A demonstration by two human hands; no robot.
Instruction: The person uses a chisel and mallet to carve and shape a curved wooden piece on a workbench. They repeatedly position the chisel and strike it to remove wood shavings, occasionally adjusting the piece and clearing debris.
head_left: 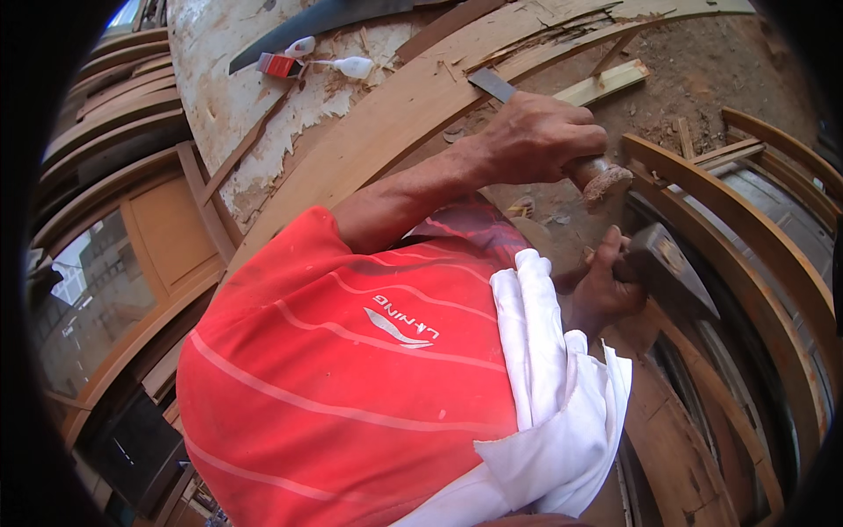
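Wooden plank (386, 123) — chisel (493, 85), its middle hidden

two bare hands (546, 136), one chisel (492, 85), one hammer (672, 270), two white bottles (354, 68), one red box (277, 65) on one worn white board (211, 53), one bunch of white cloth (562, 395)

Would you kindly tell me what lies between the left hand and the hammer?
In the head view, the chisel's frayed handle end lies between the left hand and the hammer.

Peeling tabletop (207, 53), seemingly; white bottles (354, 68)
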